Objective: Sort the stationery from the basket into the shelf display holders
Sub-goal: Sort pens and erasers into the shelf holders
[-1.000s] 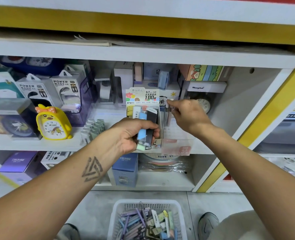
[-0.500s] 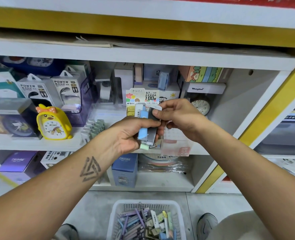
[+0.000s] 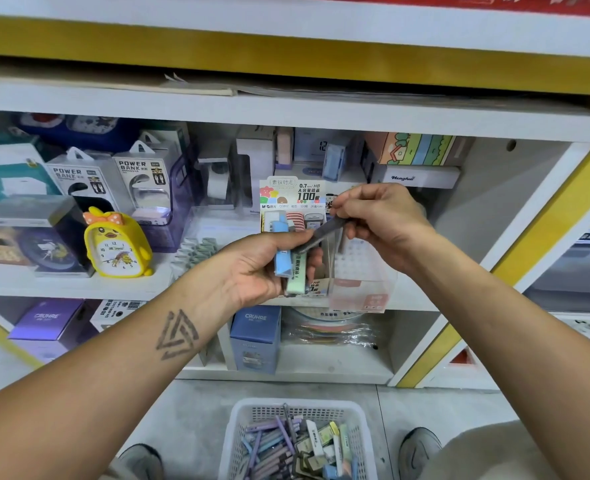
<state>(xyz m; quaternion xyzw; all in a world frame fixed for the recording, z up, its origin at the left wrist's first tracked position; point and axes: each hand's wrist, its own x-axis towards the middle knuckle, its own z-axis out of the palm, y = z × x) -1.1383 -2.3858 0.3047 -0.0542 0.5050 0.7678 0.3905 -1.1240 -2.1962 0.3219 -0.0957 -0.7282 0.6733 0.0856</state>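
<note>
Stationery: a slim dark grey case (image 3: 321,235) is pinched by the right hand (image 3: 383,223), drawn from the pastel cases (image 3: 291,268) gripped in the left hand (image 3: 259,268), freeing it for the printed cardboard display holder (image 3: 295,209) just behind.

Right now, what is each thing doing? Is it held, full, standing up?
Left hand: grips a small bunch of refill cases.
Refill cases: upright in the left hand.
Right hand: pinches a grey case.
Grey case: tilted, one end among the bunch.
Display holder: standing on the shelf, partly filled.
Basket: on the floor, holding stationery.
Duck clock: standing upright.
</note>
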